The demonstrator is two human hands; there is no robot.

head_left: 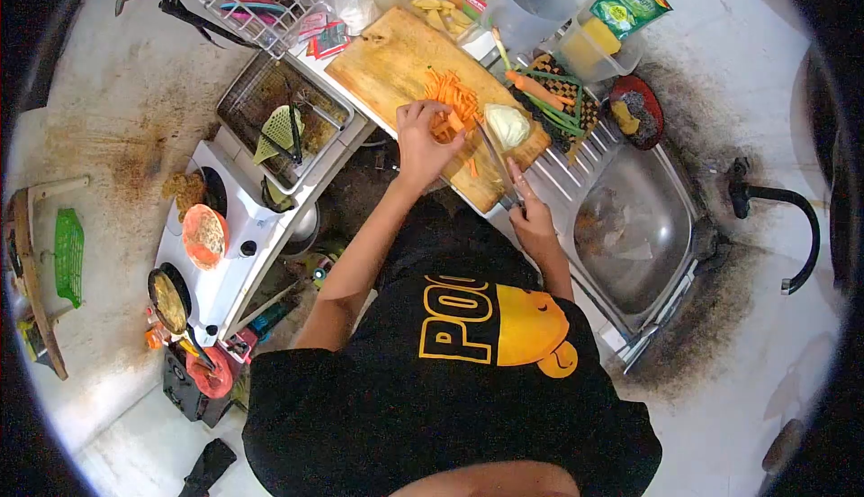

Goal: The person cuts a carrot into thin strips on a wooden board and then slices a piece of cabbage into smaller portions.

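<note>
On the wooden cutting board (387, 60) lies a heap of shredded carrot (450, 90). My left hand (425, 144) is closed at the near side of the heap, with a carrot piece (455, 122) between thumb and fingers. The knife (494, 152) is in my right hand (533, 218), its blade reaching up beside the carrot piece. A pale cabbage piece (507, 126) rests on the board just right of the blade. A small carrot scrap (472, 167) lies nearer to me on the board.
Right of the board are whole carrots (538, 91) with green stalks, then the sink (634, 227) and black faucet (792, 193). Jugs and a sponge container (585, 51) stand behind. At left are a frying basket tray (286, 119) and the stove (229, 193) with pans.
</note>
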